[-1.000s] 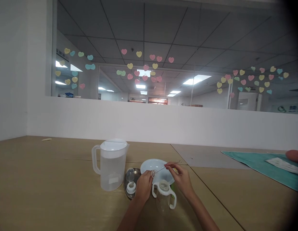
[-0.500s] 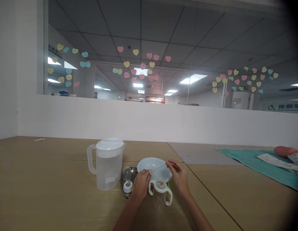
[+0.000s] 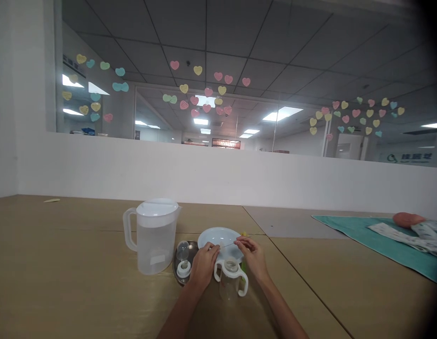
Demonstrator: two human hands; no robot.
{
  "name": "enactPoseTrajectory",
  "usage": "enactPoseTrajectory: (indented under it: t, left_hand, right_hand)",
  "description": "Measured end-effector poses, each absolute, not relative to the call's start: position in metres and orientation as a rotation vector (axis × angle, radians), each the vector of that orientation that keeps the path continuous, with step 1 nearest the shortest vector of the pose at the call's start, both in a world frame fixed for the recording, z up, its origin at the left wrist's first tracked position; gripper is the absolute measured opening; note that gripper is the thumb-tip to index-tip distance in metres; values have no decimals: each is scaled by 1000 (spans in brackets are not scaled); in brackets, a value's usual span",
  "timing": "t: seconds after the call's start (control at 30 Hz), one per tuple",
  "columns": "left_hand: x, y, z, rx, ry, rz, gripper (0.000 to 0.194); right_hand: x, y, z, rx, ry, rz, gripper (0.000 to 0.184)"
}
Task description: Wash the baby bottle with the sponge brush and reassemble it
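My left hand [image 3: 203, 264] is closed in a pinch over the near rim of a pale blue-white bowl [image 3: 208, 235]. Between its fingers is a small translucent bottle nipple, now mostly hidden. Opposite it, my right hand [image 3: 252, 256] pinches a thin wire-handled brush [image 3: 227, 245], its far end running into the nipple; the bristles cannot be seen. Just in front of the bowl, between my wrists, a clear baby bottle [image 3: 228, 285] with white twin handles stands upright and uncapped.
Left of my hands, a metal tray [image 3: 176, 277] holds a clear dome cap [image 3: 183, 251] and a white collar ring [image 3: 183, 269]. A lidded plastic pitcher [image 3: 155, 245] stands further left. Something green [image 3: 243, 269] shows behind the bottle. A teal cloth [image 3: 348, 227] lies at the right.
My right hand has drawn closer to the left, with less of the brush showing between them. The nipple has turned more out of sight. The camera view has shifted slightly.
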State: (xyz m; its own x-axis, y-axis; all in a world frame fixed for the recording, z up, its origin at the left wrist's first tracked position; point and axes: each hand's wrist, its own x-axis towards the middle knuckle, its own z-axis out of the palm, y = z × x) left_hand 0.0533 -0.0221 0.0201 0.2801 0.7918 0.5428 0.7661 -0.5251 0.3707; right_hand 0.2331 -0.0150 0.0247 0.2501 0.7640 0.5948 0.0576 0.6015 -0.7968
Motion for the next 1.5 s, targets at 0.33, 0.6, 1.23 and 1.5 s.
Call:
enactPoseTrajectory:
  t: [0.33,0.6,1.23,1.5]
  left_hand:
    - [52,-24,20,2655,1537,1089,30]
    - [58,-26,18,2796,1449,1172,28]
    - [60,-27,18,2568,1498,1258,29]
    - [61,-25,14,2524,1360,1326,32]
  right_hand:
    - [229,-13,17,-878,-1272,704,36]
    - [223,-14,16,-846,-1452,700,31]
    - [242,-35,30,-513,-1429,1151,34]
    - [233,-46,35,-443,-1402,1315,53]
